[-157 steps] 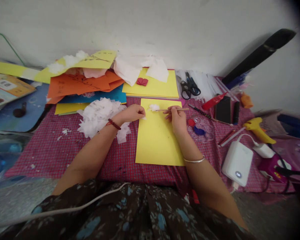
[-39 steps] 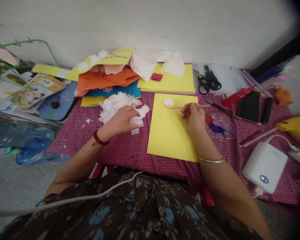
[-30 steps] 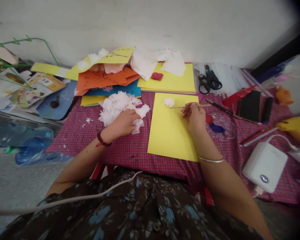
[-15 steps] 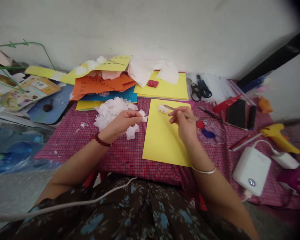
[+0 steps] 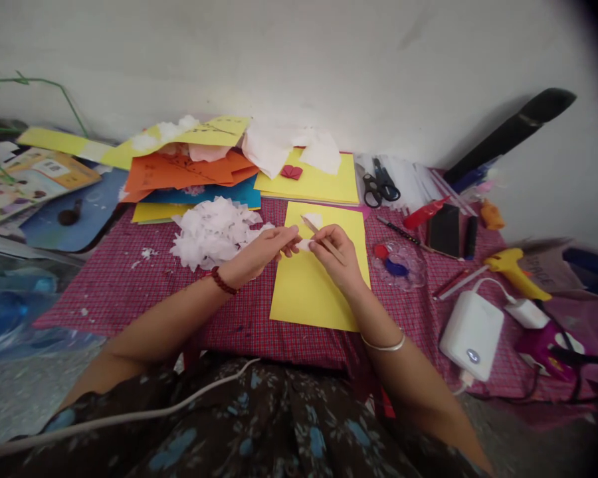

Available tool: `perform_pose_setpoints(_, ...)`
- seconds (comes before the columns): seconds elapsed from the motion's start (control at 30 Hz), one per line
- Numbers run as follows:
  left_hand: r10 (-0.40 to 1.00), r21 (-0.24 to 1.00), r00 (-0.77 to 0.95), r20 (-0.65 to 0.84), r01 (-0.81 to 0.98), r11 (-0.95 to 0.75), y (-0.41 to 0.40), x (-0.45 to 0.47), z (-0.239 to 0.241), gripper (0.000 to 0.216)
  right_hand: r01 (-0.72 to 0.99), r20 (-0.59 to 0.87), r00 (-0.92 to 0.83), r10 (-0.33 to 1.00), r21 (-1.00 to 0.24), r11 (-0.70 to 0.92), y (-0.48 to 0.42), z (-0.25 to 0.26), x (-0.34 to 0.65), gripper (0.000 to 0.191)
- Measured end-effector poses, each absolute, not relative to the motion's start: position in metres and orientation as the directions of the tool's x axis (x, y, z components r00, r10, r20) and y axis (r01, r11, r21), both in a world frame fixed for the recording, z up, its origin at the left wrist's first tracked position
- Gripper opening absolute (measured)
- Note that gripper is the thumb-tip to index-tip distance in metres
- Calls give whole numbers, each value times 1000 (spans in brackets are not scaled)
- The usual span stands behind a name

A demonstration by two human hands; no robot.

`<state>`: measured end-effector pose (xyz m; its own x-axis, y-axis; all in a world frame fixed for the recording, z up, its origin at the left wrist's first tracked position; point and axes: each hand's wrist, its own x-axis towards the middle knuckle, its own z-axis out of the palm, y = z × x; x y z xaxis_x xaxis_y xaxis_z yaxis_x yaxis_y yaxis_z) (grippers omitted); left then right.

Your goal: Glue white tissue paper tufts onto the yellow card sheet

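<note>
**Left hand (image 5: 269,251) and right hand (image 5: 336,257) were close together above one yellow sheet (image 5: 313,292)**

One plaid cloth (image 5: 104,279), woven in red and blue checks and creased at its near edge, covered the work surface. At the far side lay one stack of yellow paper (image 5: 323,189), flat and square-cornered. The single yellow sheet, smooth and oblong, lay nearer, in the middle of the cloth. Just left of it rose one paper heap (image 5: 209,232), its thin white pieces ruffled, crisp-edged and too many to count.

Of the two hands, the right was clamped on one wooden stick; the left had its fingers bunched beside the right fingertips, and whether they gripped anything could not be told. One string of dark red round beads circled the left wrist, one smooth silvery band the right.

To the right sat one white power bank (image 5: 472,335), a rounded block, and, farther and nearer the sheet, one clear plastic palette (image 5: 413,269) with one red and one blue patch. The wooden stick (image 5: 333,249), straight and slim, slanted over the sheet toward one soft white tuft (image 5: 313,218) on its far part. Smallest was one white scrap (image 5: 304,245), thin and flat, between the two hands' fingertips; which hand held it was unclear.
</note>
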<state>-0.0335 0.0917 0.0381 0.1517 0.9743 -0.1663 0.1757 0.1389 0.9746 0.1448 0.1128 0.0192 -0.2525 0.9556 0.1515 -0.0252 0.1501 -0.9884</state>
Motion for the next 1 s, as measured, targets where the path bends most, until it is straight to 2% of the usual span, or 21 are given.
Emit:
perform_pose_setpoints(0.1,989,936,146,-14,350,-38,93,-32,46,32,-31,167,-254,953,-986,165,112,21,144,17)
perform_pose_setpoints(0.17,988,908,151,36,407,-95,103,-33,53,24,-70,176,-238,955,-984,163,116,22,147,17)
perform_pose_setpoints(0.33,988,925,-73,140,366,-104,155,-42,75,22,-209,105,57,993,-971,114,145,14,172,23)
perform_pose_setpoints(0.43,990,923,-45,130,369,-105,181,-36,77,18,-188,69,161,985,-977,99,163,2,190,36)
perform_pose_setpoints(0.57,990,881,139,17,466,-81,188,-15,61,18,-167,97,212,972,-977,133,171,-8,199,41)
perform_pose_setpoints(0.67,972,768,232,-35,628,-122,184,-4,47,21,-152,139,210,968,-973,173,168,-7,196,41)
perform_pose_setpoints(0.83,959,463,283,1,850,-251,176,1,38,26,-75,163,157,974,-981,176,161,-2,188,40)
perform_pose_setpoints(0.9,963,425,270,-6,872,-242,175,1,37,25,-60,164,135,977,-983,173,160,-2,185,41)
perform_pose_setpoints(1.0,974,443,226,-5,874,-200,176,-4,35,22,-49,161,113,980,-985,167,159,-5,182,42)
